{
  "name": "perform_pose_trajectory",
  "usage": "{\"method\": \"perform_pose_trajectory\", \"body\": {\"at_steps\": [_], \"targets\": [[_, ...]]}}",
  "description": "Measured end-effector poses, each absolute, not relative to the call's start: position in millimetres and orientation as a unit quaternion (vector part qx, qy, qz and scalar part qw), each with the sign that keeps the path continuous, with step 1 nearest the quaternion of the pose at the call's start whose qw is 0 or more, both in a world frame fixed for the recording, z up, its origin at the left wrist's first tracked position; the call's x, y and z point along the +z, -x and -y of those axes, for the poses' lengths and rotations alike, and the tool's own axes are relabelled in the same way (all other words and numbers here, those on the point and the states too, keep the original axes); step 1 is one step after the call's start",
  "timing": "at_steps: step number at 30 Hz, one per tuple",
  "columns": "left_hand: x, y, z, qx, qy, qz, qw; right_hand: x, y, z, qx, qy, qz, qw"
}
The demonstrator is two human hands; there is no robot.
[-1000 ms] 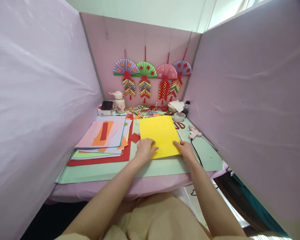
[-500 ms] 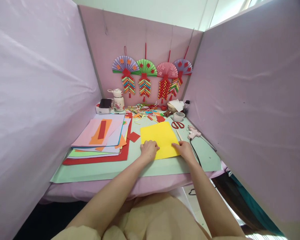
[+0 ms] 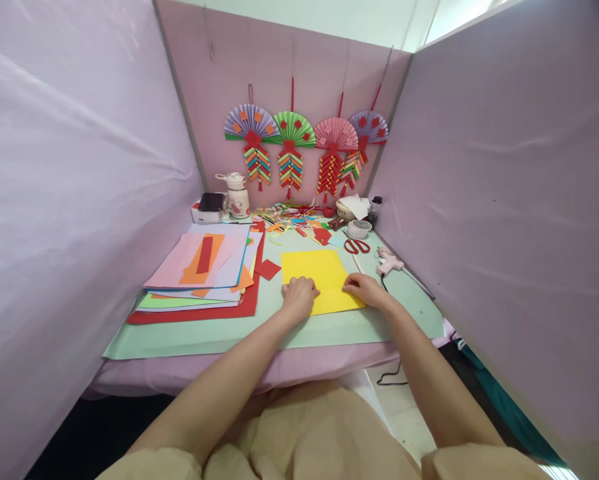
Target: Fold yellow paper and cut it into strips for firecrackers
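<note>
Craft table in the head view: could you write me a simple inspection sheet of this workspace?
Surface: pale green covering over purple cloth.
Job's things: yellow paper sheet, lying front and centre.
Clutter: paper scraps at the back; coloured paper stack at left; red-handled scissors beyond the sheet.
Hands: left hand on the sheet's left part; right hand at its right edge.
Cables: black cord by the pink glue gun.
Surroundings: four paper fan ornaments hanging before the pink back panel.

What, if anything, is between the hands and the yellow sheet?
Nothing visible: left hand and right hand both touch the yellow sheet. The red square lies left of it, the scissors off its far right corner.
</note>
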State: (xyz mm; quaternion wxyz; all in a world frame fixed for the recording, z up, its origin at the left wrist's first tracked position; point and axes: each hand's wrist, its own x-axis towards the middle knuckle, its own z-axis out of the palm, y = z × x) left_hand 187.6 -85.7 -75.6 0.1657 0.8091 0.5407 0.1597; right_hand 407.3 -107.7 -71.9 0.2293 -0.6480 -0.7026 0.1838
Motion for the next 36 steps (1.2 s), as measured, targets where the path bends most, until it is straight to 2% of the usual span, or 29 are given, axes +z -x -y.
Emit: {"method": "perform_pose_trajectory", "body": {"at_steps": [17, 33, 36], "targets": [[-77, -191, 85, 0.148, -0.807, -0.551, 0.153, -76, -406, 99, 0.125, 0.672, 0.718, 0.132], [-74, -191, 92, 0.124, -0.805, -0.569, 0.117, -78, -404, 99, 0.102, 0.677, 0.721, 0.108], [-70, -192, 97, 0.133, -0.806, -0.571, 0.084, -78, -404, 99, 0.102, 0.679, 0.719, 0.107]]}}
